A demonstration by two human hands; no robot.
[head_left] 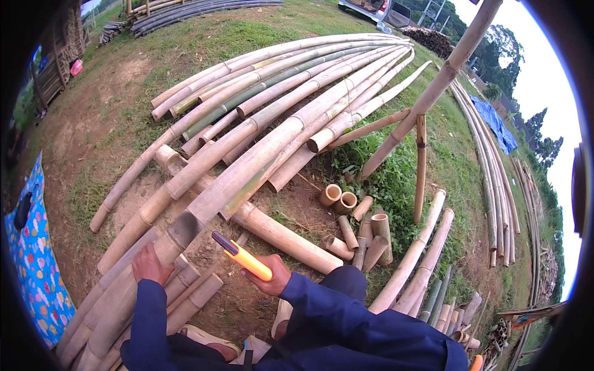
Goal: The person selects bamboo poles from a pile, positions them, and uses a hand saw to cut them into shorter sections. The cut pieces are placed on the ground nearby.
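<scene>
A thick bamboo pole (213,198) slants from the far pile down to the lower left, with a dark band across it. My left hand (151,266) is closed over this pole just below the band, fingers curled on its upper side. In my right hand (276,276) is a yellow-and-orange-handled tool (252,263) with a dark, narrow end pointing up and left toward the pole. The dark end stands apart from the bamboo. Whether the tool has a blade cannot be made out. My shoes show below, between the poles.
Many long bamboo poles (297,65) fan out ahead on the grass. A cross-lying bamboo log (291,238) supports poles near me. Short cut bamboo pieces (346,203) stand and lie to the right. A slanted bamboo post (433,89) rises there. Patterned blue cloth (37,266) hangs at left.
</scene>
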